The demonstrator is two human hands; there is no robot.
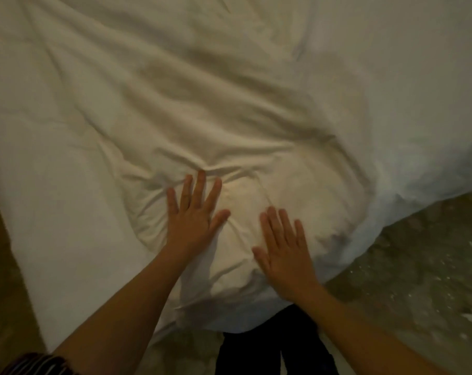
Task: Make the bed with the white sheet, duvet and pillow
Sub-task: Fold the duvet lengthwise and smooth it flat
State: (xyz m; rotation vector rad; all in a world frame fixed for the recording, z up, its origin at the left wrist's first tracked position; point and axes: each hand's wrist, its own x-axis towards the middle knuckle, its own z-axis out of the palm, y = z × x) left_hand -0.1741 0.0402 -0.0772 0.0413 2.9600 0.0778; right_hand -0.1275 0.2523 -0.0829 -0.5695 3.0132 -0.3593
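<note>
- The duvet [229, 104] fills nearly the whole view, puffy and creased. Its near corner bulges at 6 o'clock, just in front of the person's dark trousers [275, 353].
- The left hand [194, 220] lies flat on the cloth, fingers straight and fanned apart, tips toward 12 o'clock and touching a knot of creases.
- The right hand [283, 255] lies flat just beside it, at 4 o'clock from the left. Its fingers are straight and close together, the thumb out, aimed at about 11 o'clock. Neither hand grips anything.
- The step looks like smoothing this corner, with much of the surface not yet flat.
- To do it well, stroke with whole palms away from the bulge, left toward 10 o'clock and right toward 2 o'clock. That drives the folds outward and stops them bunching between the hands.
- The deep folds run from the left fingertips toward 1 and 2 o'clock. Long, light strokes along that line should suit them better than short presses.
- At 3 to 4 o'clock the edge hangs over the speckled floor [418, 266]. A hard push that way may drag the duvet off, so ease the pressure near it.
- The pillow is not in view, and the sheet cannot be told apart from the duvet here.
</note>
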